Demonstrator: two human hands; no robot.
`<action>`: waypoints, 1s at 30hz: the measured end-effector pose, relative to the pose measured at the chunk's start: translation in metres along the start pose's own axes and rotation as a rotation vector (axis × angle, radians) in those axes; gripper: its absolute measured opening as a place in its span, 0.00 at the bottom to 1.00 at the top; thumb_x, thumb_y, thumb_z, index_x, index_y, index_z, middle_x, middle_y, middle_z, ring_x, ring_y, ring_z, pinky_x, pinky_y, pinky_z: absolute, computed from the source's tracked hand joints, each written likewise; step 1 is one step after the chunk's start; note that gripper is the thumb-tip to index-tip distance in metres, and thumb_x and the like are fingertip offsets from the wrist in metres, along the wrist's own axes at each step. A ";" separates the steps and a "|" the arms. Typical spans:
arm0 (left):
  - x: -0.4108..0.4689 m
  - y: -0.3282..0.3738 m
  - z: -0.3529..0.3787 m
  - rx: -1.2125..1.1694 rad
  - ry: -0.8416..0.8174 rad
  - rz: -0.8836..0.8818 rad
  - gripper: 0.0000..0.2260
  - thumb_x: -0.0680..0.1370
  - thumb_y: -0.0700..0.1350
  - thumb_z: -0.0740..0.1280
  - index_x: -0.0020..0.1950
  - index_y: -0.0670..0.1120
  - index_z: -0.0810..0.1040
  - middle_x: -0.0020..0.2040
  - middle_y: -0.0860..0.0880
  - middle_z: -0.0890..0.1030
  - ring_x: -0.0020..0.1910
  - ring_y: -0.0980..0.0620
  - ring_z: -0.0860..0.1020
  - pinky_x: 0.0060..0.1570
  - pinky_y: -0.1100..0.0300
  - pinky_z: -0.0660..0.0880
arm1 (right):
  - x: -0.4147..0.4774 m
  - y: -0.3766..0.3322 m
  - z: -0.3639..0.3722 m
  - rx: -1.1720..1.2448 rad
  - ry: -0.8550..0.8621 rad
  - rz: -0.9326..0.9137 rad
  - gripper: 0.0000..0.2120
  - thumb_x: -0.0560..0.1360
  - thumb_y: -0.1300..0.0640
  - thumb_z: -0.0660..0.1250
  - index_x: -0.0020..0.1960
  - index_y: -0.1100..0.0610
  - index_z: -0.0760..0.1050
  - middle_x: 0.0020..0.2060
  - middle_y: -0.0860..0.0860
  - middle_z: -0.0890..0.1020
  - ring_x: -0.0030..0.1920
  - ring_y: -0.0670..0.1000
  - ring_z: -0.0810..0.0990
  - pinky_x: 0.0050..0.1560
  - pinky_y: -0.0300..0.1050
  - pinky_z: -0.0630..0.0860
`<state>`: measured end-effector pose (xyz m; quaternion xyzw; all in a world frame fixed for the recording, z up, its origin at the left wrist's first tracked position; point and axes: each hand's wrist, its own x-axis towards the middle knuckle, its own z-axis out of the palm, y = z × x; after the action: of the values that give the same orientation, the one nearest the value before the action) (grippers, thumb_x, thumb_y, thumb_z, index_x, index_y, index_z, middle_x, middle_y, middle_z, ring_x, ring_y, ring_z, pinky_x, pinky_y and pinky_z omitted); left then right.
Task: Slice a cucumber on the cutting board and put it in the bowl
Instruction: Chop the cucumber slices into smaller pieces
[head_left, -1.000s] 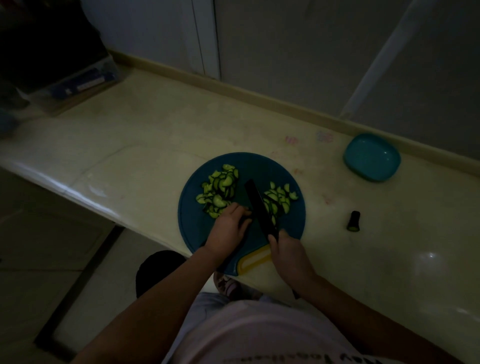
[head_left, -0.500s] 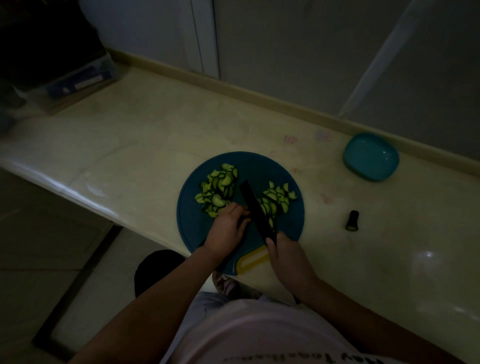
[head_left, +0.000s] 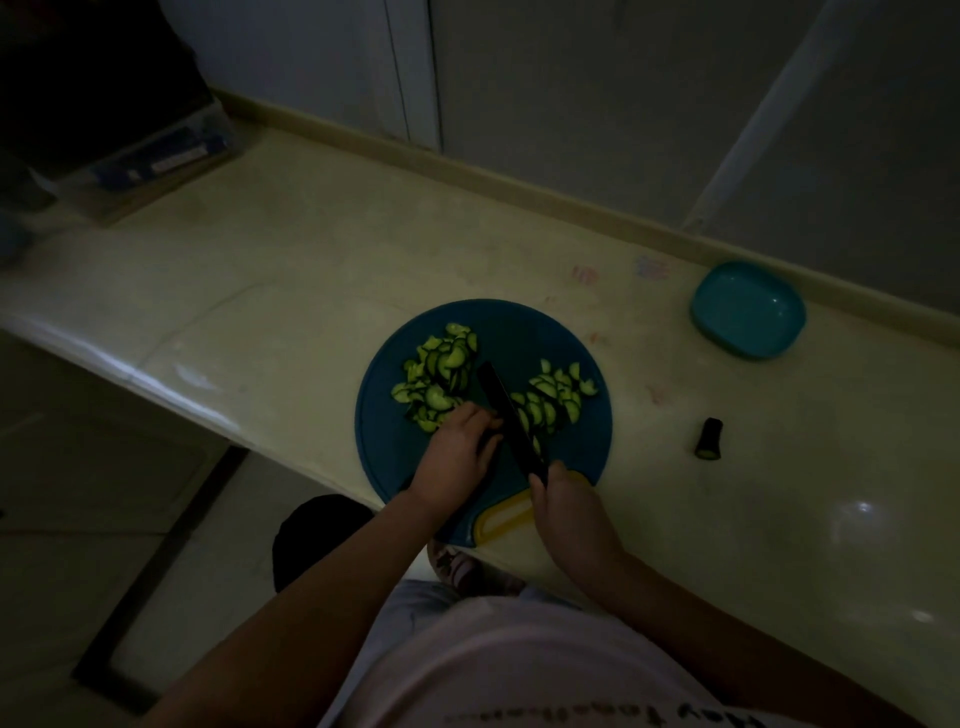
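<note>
Step in hand: slicing, which we judge nearly done.

- **Hands:** Our right hand (head_left: 563, 506) grips the knife (head_left: 511, 421). Our left hand (head_left: 457, 457) curls beside the blade; we cannot tell whether it pinches a piece.
- **Task things:** Cucumber slices (head_left: 439, 374) lie in two heaps on the cutting board (head_left: 524, 332). The bowl (head_left: 748, 312) stands well apart.
- **Next:** We carry the slices across without spilling.
- **Writing:** The shirt lettering (head_left: 597, 719) is illegible.

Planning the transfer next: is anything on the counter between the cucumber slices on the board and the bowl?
Nothing visible: only bare counter lies between the slices and the bowl. The cucumber stub stands nearer the person, off that line.
</note>
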<state>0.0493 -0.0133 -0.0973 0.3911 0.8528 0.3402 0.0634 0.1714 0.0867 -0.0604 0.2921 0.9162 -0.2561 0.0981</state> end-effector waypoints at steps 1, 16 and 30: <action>-0.001 0.000 0.000 0.007 -0.001 0.019 0.07 0.73 0.35 0.70 0.50 0.37 0.79 0.48 0.41 0.79 0.46 0.45 0.77 0.47 0.65 0.68 | 0.000 0.001 -0.001 0.003 -0.008 0.003 0.15 0.81 0.51 0.52 0.51 0.62 0.71 0.45 0.58 0.79 0.40 0.52 0.76 0.34 0.39 0.63; -0.007 0.002 0.001 0.104 0.047 -0.010 0.11 0.69 0.35 0.73 0.51 0.40 0.80 0.45 0.44 0.81 0.45 0.48 0.75 0.42 0.63 0.67 | -0.004 0.003 -0.015 0.138 -0.034 -0.020 0.15 0.81 0.52 0.52 0.50 0.63 0.70 0.44 0.59 0.79 0.38 0.50 0.72 0.33 0.42 0.62; -0.001 0.007 -0.006 0.096 0.002 0.012 0.10 0.68 0.33 0.74 0.48 0.37 0.80 0.39 0.43 0.79 0.38 0.43 0.78 0.38 0.63 0.65 | -0.002 0.003 -0.017 0.085 -0.029 -0.048 0.13 0.81 0.53 0.53 0.50 0.62 0.70 0.43 0.58 0.79 0.36 0.49 0.70 0.27 0.39 0.58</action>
<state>0.0520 -0.0143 -0.0886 0.3983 0.8660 0.2994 0.0416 0.1742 0.0963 -0.0464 0.2702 0.9097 -0.3015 0.0925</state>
